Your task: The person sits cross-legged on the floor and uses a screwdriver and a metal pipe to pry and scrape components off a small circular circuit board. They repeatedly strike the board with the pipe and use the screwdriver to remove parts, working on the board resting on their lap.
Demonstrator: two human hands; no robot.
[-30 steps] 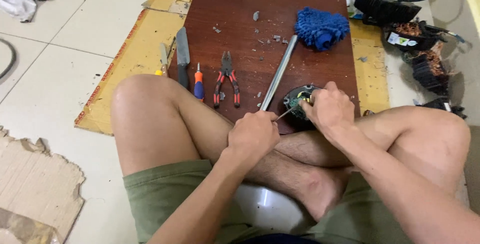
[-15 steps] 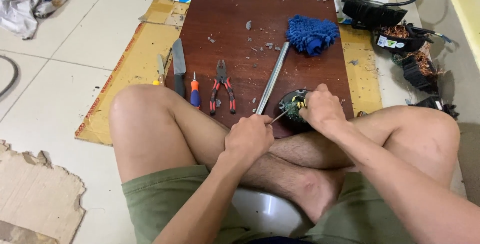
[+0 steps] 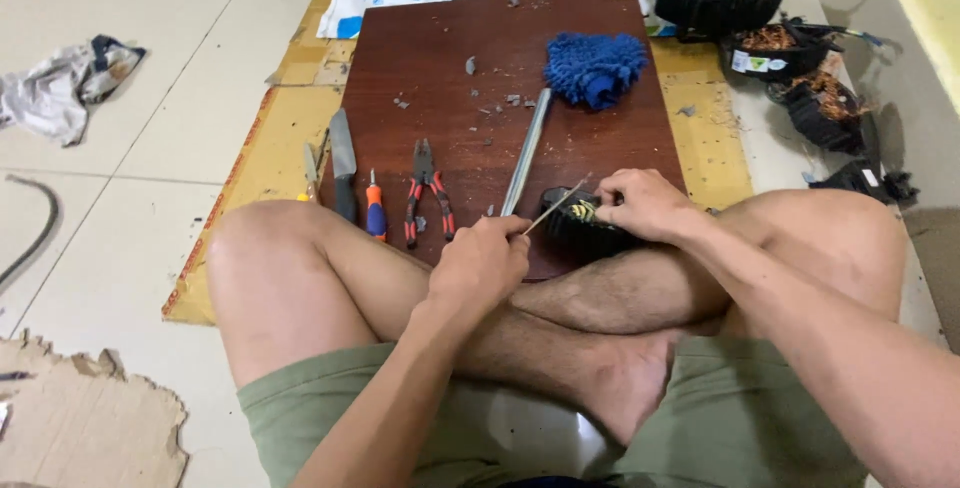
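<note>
Since the earlier frame both hands have edged apart slightly, and in the head view the left hand (image 3: 482, 260) grips a thin metal rod (image 3: 556, 207) poking the black coil part (image 3: 580, 220) that the right hand (image 3: 640, 203) clasps at the dark wooden board (image 3: 440, 68)'s near edge, beside red-handled pliers (image 3: 426, 194).

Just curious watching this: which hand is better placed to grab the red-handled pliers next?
Probably the left hand: it lies closer to the pliers, though it now holds a thin rod. The right hand steadies the black part, farther away.
</note>
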